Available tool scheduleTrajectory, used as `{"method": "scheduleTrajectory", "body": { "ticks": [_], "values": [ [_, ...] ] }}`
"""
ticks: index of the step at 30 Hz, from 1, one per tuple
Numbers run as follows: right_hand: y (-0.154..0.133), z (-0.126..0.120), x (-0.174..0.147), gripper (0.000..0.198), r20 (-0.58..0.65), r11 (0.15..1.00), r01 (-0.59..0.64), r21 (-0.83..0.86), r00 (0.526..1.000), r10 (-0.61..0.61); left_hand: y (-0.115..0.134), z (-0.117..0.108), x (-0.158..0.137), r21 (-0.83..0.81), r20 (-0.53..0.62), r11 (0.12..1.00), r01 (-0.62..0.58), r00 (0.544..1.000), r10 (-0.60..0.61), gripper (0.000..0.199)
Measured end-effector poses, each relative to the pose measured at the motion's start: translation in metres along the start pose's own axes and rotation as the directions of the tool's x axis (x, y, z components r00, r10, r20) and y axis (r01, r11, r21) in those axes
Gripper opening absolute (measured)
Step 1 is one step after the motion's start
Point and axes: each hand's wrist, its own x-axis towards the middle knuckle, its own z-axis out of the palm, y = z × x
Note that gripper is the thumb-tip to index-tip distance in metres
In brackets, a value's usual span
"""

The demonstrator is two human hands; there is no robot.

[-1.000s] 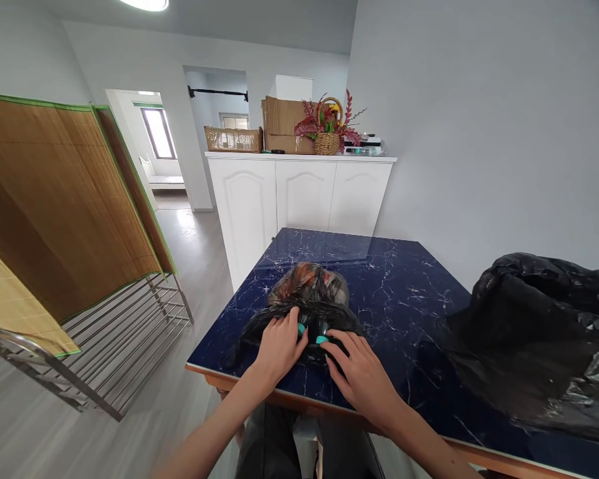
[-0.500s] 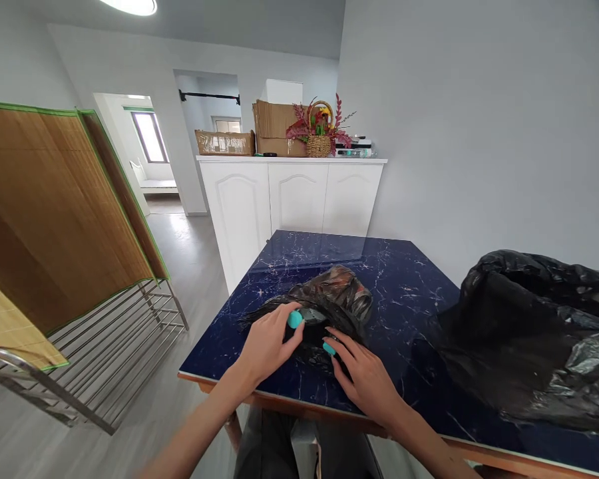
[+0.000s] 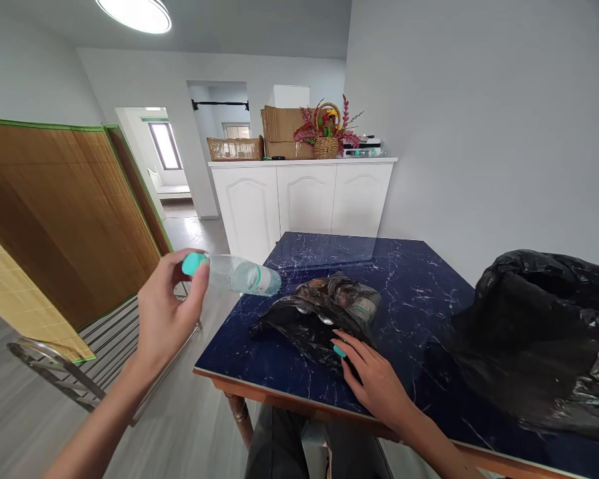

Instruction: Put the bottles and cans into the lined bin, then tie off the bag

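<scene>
My left hand (image 3: 167, 313) is raised to the left of the table, pinching the teal cap of a clear plastic bottle (image 3: 239, 274). The bottle lies almost level, its base pointing right over the table. On the blue marbled table (image 3: 299, 253) rests a thin black plastic bag (image 3: 299, 339), its mouth facing me and bottles partly showing inside. My right hand (image 3: 372, 376) is at the bag's right side, with a small teal cap (image 3: 339, 350) between its thumb and fingers. Whether a bottle joins that cap is hidden by the bag.
A large black bag (image 3: 544, 359) with an open top stands on the table's right. Behind the table is a white cabinet (image 3: 304, 196) carrying cardboard boxes (image 3: 234, 149) and a flower basket (image 3: 325, 147). A metal rack (image 3: 110, 336) with a bamboo mat (image 3: 54, 213) stands left.
My left hand has drawn the bottle out of the bag, up and to the left; before, only its cap showed. My right hand stays at the bag with the other cap.
</scene>
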Motion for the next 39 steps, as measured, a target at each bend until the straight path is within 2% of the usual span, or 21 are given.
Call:
{"method": "scheduleTrajectory", "body": {
  "ticks": [3,8,13,20,26,39],
  "values": [
    [0.0,0.0,0.0,0.05,-0.004,1.0,0.0,0.002,1.0,0.0,-0.014,0.018,0.023,0.031,-0.002,0.999,-0.022,1.0,0.022,0.034],
    [0.0,-0.001,0.001,0.05,0.005,1.0,-0.006,0.005,1.0,0.006,-0.049,0.076,0.05,0.081,0.177,0.997,0.011,0.984,-0.025,0.04],
    [0.0,0.002,-0.001,0.049,0.023,1.0,-0.022,-0.005,0.999,0.022,-0.079,0.124,0.063,0.139,0.289,0.985,0.1,0.948,-0.137,0.037],
    [0.001,0.003,-0.002,0.05,0.017,1.0,-0.025,-0.007,1.0,0.025,-0.096,0.167,0.071,0.143,0.384,0.983,0.112,0.91,-0.159,0.038],
    [0.001,0.001,-0.001,0.048,0.004,1.0,-0.018,0.007,1.0,0.018,-0.098,0.181,0.059,0.153,0.371,0.982,0.111,0.915,-0.161,0.05],
    [-0.001,0.0,0.0,0.047,0.013,1.0,-0.021,0.003,1.0,0.021,-0.108,0.177,0.044,0.197,0.41,0.973,0.12,0.892,-0.193,0.068]
  ]
}}
